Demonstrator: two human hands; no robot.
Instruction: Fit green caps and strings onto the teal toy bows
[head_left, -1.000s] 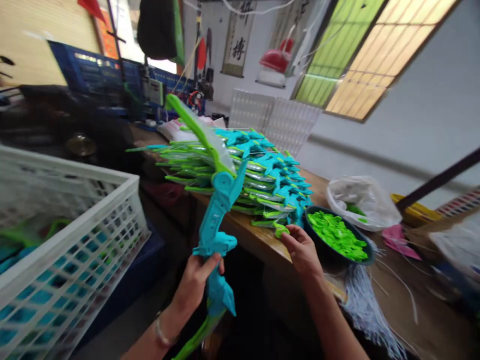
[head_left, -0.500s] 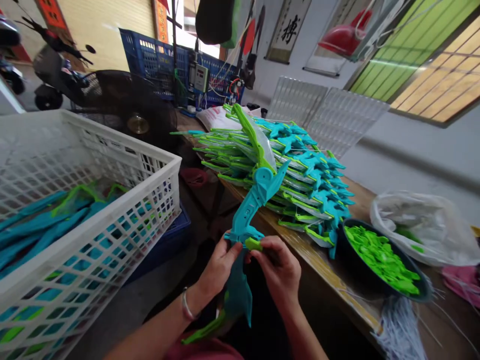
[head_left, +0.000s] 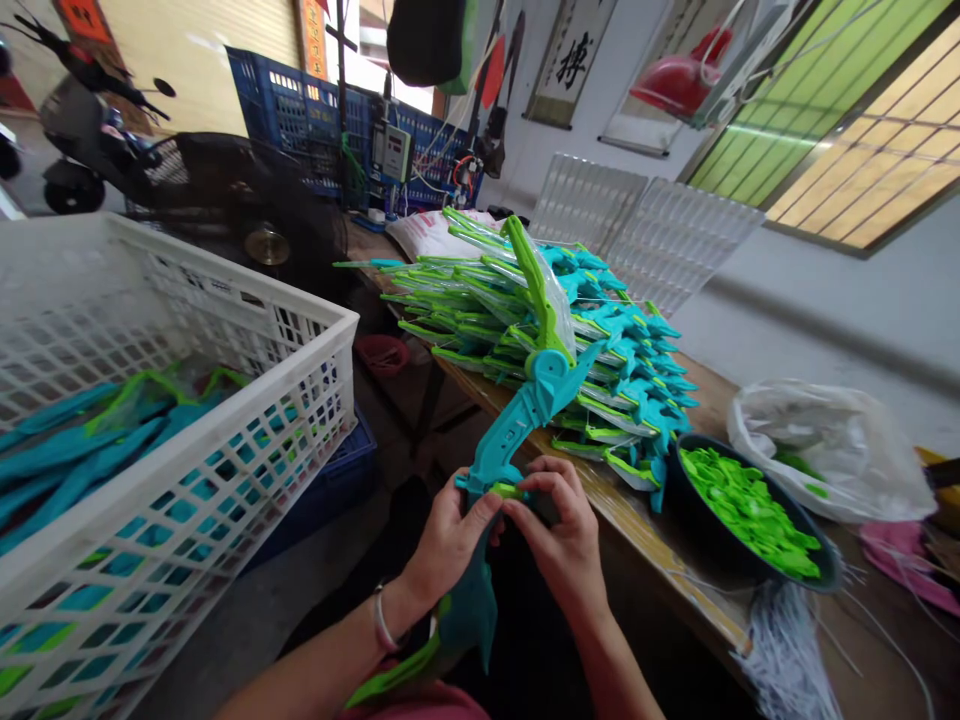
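A teal plastic toy bow [head_left: 517, 410] with lime-green limbs stands tilted in front of me. Clear film covers its upper limb, and its lower part hangs down over my lap. My left hand [head_left: 446, 545] is closed around the bow's middle, thumb on the front. At that same spot a small lime-green plastic piece [head_left: 507, 491] lies against the bow. My right hand [head_left: 559, 525] pinches this piece between thumb and fingers at its right end. How deep the piece sits in the bow is hidden by my fingers.
Many similar bows [head_left: 630, 340] are stacked on the wooden table [head_left: 600, 490]. A dark basin [head_left: 829, 570] of green pieces stands right of them, beside a white plastic bag [head_left: 862, 450] and a bundle of white strings [head_left: 791, 650]. A white crate [head_left: 300, 390] holding more bows is at left.
The bow's upper end has leaned to the right. My left thumb has moved onto the green piece, and my right fingers have shifted around its end. The view has turned slightly.
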